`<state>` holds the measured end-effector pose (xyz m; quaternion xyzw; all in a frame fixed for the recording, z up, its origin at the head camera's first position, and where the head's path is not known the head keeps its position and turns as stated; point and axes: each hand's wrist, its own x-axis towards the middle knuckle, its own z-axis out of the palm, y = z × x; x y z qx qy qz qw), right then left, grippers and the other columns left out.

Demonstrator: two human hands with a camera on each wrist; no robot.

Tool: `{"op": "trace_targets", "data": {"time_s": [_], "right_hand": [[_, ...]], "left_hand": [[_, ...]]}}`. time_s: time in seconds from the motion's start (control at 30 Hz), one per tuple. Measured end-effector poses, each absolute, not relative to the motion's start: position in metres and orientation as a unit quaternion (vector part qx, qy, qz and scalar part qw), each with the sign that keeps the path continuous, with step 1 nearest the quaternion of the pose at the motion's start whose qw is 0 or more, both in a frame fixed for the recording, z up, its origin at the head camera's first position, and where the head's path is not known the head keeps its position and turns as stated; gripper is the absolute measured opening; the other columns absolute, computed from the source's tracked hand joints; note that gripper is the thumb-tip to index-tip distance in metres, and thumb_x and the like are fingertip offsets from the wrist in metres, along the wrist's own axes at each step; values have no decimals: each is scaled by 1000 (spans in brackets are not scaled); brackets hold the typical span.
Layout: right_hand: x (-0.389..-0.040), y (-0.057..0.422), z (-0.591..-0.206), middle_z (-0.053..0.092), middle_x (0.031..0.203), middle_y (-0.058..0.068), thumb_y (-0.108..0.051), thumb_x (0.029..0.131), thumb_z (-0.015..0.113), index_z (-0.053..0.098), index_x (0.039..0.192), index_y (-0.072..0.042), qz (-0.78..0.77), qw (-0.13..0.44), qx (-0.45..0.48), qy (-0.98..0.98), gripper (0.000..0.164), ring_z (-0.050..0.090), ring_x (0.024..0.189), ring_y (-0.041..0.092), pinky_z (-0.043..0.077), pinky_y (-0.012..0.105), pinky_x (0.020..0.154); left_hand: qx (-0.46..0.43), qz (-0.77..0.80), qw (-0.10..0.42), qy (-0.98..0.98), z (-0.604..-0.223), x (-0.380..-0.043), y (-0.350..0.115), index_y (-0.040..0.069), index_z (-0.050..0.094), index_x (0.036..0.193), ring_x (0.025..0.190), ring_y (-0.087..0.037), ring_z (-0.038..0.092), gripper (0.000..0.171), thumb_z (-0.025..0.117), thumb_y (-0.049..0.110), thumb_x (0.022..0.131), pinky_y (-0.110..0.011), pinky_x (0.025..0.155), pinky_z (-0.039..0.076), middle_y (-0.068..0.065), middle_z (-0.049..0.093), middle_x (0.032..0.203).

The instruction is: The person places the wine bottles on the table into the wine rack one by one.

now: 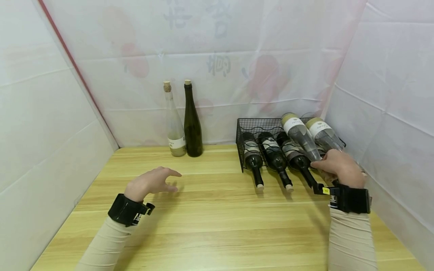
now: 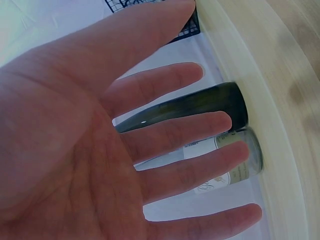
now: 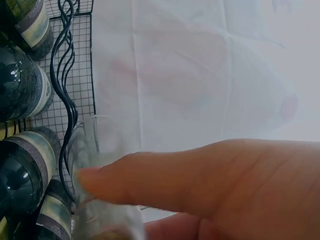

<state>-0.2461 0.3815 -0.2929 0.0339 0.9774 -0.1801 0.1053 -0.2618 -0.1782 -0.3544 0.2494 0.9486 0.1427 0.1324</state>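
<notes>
My right hand [image 1: 340,169] holds a clear wine bottle [image 1: 300,133] by its neck; the bottle lies tilted on top of a black wire rack [image 1: 240,152], its base toward the wall. In the right wrist view the thumb [image 3: 115,182] presses against clear glass [image 3: 92,220], while the other fingers are mostly hidden. A second clear bottle [image 1: 320,130] lies alongside, partly behind that hand. Over the table at left hovers my left hand [image 1: 150,183], fingers spread and holding nothing. Beyond it, a dark green bottle [image 1: 193,131] and a corked clear bottle [image 1: 177,141] stand upright.
Several dark bottles lie in the rack's lower level, among them one at the left end [image 1: 254,162], corked necks pointing toward me. White cloth walls [image 1: 142,94] enclose the wooden table [image 1: 210,226] at the back and both sides.
</notes>
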Motion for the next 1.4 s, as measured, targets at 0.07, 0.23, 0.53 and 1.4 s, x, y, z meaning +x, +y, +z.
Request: {"op": "trace_targets", "data": {"time_s": [0.07,0.23,0.53,1.4], "right_hand": [[-247,382,-294,56,55,-2,-41,94,60,63,64,-10,-191,128,31,973,43,54,52,15,44,31,52],[-248,383,-295,54,57,-2,-39,96,59,61,67,-10,-196,144,19,970,40,52,52,14,43,31,52],[-251,383,-296,51,57,-3,-46,99,56,59,71,-9,-212,164,17,963,45,50,52,13,43,30,54],[-210,341,-259,51,129,40,-68,93,51,35,144,11,-102,-9,5,995,95,56,104,56,49,63,79]], "left_hand": [[248,143,133,949,-355,-262,-178,12,62,137,130,-37,53,52,75,29,90,-55,104,45,-11,60,139],[248,143,135,949,-355,-263,-178,11,61,138,130,-37,53,53,75,30,90,-55,104,45,-11,60,139],[247,148,135,948,-355,-261,-179,11,60,139,131,-36,52,54,75,29,91,-54,105,45,-12,59,140],[261,157,67,950,-356,-275,-195,3,53,143,125,-43,55,62,73,32,92,-56,103,46,-20,57,140]]}}
